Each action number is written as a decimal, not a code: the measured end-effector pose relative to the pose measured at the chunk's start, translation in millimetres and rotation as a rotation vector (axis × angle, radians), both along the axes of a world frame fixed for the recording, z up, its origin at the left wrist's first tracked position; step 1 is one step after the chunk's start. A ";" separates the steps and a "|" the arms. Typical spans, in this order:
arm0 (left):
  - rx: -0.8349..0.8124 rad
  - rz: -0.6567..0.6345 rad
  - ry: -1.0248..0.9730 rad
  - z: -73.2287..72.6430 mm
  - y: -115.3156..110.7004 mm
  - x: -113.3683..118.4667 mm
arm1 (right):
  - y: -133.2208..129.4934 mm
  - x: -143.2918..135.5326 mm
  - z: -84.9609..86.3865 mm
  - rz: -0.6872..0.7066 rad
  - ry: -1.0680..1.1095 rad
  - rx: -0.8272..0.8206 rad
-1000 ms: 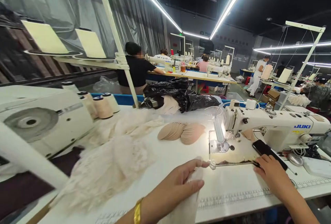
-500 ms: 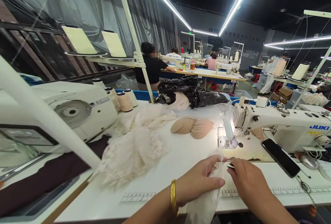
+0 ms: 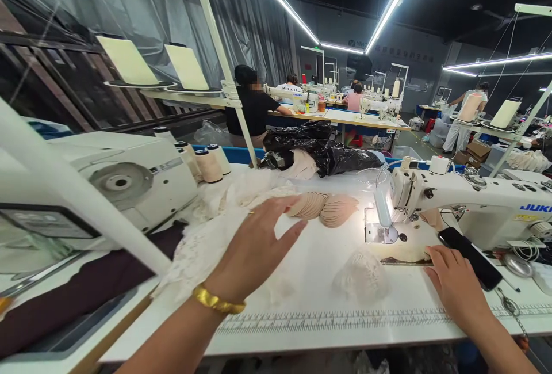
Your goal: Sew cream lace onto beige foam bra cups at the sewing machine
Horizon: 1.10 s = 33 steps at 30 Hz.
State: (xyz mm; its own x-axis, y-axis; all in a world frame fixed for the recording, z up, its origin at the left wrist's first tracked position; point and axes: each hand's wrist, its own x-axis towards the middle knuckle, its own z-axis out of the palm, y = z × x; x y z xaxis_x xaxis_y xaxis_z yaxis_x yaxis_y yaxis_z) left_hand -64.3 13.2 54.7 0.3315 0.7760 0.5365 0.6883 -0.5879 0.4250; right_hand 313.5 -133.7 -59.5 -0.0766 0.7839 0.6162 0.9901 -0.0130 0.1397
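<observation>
My left hand (image 3: 256, 247), wearing a gold bracelet (image 3: 218, 300), reaches over the table with thumb and fingers apart. Its fingertips are beside the left of two fanned stacks of beige bra cups (image 3: 339, 212); whether they touch is unclear. My right hand (image 3: 457, 285) rests on the tabletop by the machine bed's front edge, fingers spread, with nothing visible in it. Between the hands lies a small rounded piece of white lace (image 3: 361, 276). A heap of cream lace fabric (image 3: 202, 247) spreads left of my left hand.
At the right stands a white sewing machine (image 3: 483, 195) with its lamp lit. A black phone (image 3: 470, 258) lies beside my right hand. Thread cones (image 3: 209, 165) and another machine (image 3: 125, 178) are on the left. Black plastic bags (image 3: 319, 147) sit behind; co-workers sit farther back.
Both hands have let go of the white lace, which now lies on the table. My left hand has moved left and forward to the cups; my right hand has moved right towards the phone.
</observation>
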 end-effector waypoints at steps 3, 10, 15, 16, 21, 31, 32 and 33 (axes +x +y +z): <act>-0.092 -0.311 0.064 -25.4 -18.9 20.7 | -2.0 -13.2 6.5 0.155 0.193 -0.015; -0.184 -0.563 0.231 -69.2 -58.0 65.7 | 7.0 -72.1 23.3 0.505 0.380 -0.245; -0.251 -0.548 0.249 -68.4 -54.3 75.2 | 18.5 -84.7 37.5 0.549 0.744 -0.283; -0.288 -0.524 0.179 -66.2 -51.5 75.0 | 18.6 -85.0 41.5 0.530 0.872 -0.289; -0.676 -0.463 -0.404 -50.2 -41.3 70.7 | 11.8 -79.5 49.0 0.473 1.362 -0.568; -0.773 -0.556 -0.375 -42.0 -51.6 93.0 | 13.0 -105.8 56.5 0.477 1.162 -0.494; -0.764 -0.541 -0.367 -43.0 -51.8 95.0 | 15.8 -110.3 56.0 0.475 1.172 -0.471; -0.751 -0.516 -0.352 -43.7 -51.6 96.4 | 18.4 -113.9 55.2 0.468 1.181 -0.449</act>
State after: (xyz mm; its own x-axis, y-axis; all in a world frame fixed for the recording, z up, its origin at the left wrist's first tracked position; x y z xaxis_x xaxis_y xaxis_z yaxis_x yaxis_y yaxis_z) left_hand 32.1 -38.4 11.0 0.6418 0.7609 0.0953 0.1843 -0.2737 0.9440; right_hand 199.5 -115.3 -4.4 0.0040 0.9802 0.1981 0.4191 0.1782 -0.8903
